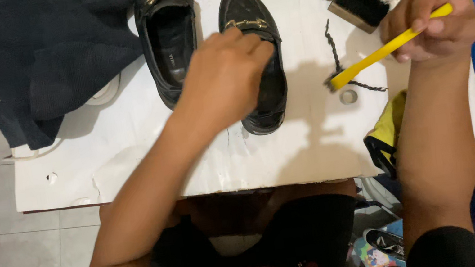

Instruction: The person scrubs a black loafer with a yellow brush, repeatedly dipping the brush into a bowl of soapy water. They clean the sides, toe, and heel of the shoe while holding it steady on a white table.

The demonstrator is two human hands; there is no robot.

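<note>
White table (127, 150): left hand (226, 75) grips black shoe (255, 62); right hand (434, 19) closed round yellow brush (385, 50), beside second shoe (167, 34).

I see both arms bare from the fingers up past the elbows, no watch, rings or gloves on the left hand (225, 72) or right hand (431, 20). Short black sleeves end at the upper arms; the black shirt carries a reddish chest print
</note>
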